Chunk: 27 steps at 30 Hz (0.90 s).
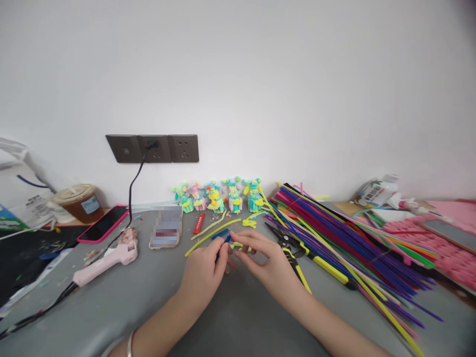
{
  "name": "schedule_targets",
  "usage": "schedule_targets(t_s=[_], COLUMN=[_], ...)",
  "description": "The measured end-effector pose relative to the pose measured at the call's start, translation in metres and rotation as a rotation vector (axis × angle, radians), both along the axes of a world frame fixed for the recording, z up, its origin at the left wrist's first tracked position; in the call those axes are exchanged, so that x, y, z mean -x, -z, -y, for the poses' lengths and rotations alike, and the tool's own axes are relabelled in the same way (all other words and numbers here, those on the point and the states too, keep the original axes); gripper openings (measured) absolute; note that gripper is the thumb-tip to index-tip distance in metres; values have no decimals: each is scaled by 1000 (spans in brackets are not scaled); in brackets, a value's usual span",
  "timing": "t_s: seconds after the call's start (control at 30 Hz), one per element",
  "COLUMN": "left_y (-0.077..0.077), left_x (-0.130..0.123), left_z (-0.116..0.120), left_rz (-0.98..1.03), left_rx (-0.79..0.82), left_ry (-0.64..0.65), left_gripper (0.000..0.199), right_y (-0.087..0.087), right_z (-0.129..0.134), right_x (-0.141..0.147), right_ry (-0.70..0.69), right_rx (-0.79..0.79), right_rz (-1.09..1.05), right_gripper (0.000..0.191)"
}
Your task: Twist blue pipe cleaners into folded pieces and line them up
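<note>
Main risk: the blue piece (227, 239) could be slipping out, b/c it's looking tiny & only fingertips are holding it. L hand (206, 267) is pinching it btw thumb & index; R hand (266, 253) is bringing its index tip to the far end, thumb sitting apart. Can't tell if the R grip is pinching anything. Uneven pressure from the two sides could be bending or twisting it, I'd guess.

Also poss. mix-up: a loose blue strip (219, 235) is lying on the bench (159, 287) just past the L fingers, so a dropped piece could be landing by it & getting confused. A yellow piece (236, 245) is showing by the R fingers, held or not unclear, & could be getting knocked. Pliers (285, 239) are lying near the R wrist; a careless R swing could be catching the handles.

Looks: blue piece is showing dark, saturated blue, short & narrow, angling up from the L fingertips; lower part is hiding behind the fingers, so full length n/a. Surface detail too small to read. Loc: it's sitting btw both hands, approx. ctr., in front of the row of small pastel figures (214, 198).
</note>
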<state>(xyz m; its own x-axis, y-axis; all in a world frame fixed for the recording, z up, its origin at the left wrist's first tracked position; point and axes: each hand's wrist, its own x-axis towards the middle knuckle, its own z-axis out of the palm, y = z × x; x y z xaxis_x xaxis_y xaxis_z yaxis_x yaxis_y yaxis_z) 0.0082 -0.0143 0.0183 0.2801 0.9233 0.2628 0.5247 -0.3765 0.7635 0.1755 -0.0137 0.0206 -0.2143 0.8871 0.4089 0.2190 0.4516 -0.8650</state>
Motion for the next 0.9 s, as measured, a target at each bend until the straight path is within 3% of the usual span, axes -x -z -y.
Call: schedule_targets(t_s=[0.27, 0.5, 0.73, 0.9], left_y=[-1, 0, -2, -2], left_x=[-1, -4, -3, -2], left_z=[1, 3, 2, 2], left_rz=[160, 181, 158, 158], left_rx=[71, 137, 141, 184], left_ry=[92, 190, 196, 235], left_gripper=[28, 31, 32, 31], right_y=[2, 1, -4, -6], right_z=[-5, -8, -11, -12], right_x=[-1, -5, -12, -13], right_ry=[-46, -45, -66, -146], right_rx=[197, 162, 60, 167], right_rz=[-195, -139, -39, -101], right_gripper=[27, 15, 12, 20])
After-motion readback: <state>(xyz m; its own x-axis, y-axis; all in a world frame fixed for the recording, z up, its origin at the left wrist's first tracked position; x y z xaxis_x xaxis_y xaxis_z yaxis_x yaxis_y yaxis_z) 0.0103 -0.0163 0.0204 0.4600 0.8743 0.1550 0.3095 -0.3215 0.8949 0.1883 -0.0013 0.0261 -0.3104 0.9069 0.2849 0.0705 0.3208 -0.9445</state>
